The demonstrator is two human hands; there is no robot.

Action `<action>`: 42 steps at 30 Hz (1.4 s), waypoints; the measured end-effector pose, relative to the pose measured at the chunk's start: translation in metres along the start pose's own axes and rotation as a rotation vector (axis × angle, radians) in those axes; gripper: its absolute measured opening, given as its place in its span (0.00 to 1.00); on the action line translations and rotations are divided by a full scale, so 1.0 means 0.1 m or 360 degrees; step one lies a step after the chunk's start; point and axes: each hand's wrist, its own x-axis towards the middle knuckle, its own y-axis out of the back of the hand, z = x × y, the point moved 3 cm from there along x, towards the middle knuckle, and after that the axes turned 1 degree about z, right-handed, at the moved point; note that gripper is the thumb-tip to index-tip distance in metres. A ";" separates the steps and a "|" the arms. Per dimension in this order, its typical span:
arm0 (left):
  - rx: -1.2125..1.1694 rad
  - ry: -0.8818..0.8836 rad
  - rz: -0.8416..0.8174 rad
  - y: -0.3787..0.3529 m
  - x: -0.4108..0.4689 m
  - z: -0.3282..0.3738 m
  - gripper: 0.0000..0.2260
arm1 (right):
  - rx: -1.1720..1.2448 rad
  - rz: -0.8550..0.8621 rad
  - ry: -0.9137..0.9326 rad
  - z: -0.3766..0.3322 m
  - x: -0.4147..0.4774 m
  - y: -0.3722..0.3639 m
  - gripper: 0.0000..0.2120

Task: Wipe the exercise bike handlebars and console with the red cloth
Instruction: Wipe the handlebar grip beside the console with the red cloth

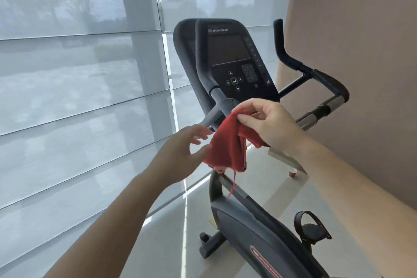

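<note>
The red cloth (pixel 228 144) is held in the air just in front of the console (pixel 234 61) and a little below it, without contact with any part of the exercise bike (pixel 259 230). Its upper edge is pinched between thumb and fingers of the right hand (pixel 268 122), and the rest hangs down loosely, with a thread trailing from the lower edge. The left hand (pixel 182 149) is found below and to the left of the console, beside the hanging cloth; its fingers are spread apart, and the thumb tip seems to touch the cloth's edge, but no grip is closed on it.

It is judged that the wiping itself is not yet under way at this moment. The cloth appears to be in the course of being arranged or folded between both hands, which is a preparing step. No wet trace or clean stripe can be seen on the dark screen, so it cannot be told if the console was treated.

The left handlebar (pixel 203 56), which rises in front of the console, and the right handlebar (pixel 316 74), to the right of the console, are both free of the cloth. By this view, the handlebars and the console are all left to be wiped.
</note>
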 end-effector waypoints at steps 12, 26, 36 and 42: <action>-0.0150 -0.0247 0.0085 -0.27 0.93 0.22 0.09 | -0.0520 0.0023 0.0181 0.42 0.49 0.68 0.11; -0.0080 -0.0508 -0.0084 -0.39 1.22 0.02 0.10 | -0.1201 -0.0004 0.0049 0.38 0.36 0.30 0.30; 0.0072 -0.0772 -0.0193 -0.36 1.31 -0.15 0.11 | -0.1509 -0.0005 0.0038 0.44 0.14 0.01 0.32; 0.0169 -0.0815 -0.0155 -0.38 1.45 -0.31 0.22 | -0.1205 0.0137 -0.0176 0.47 0.29 0.09 0.30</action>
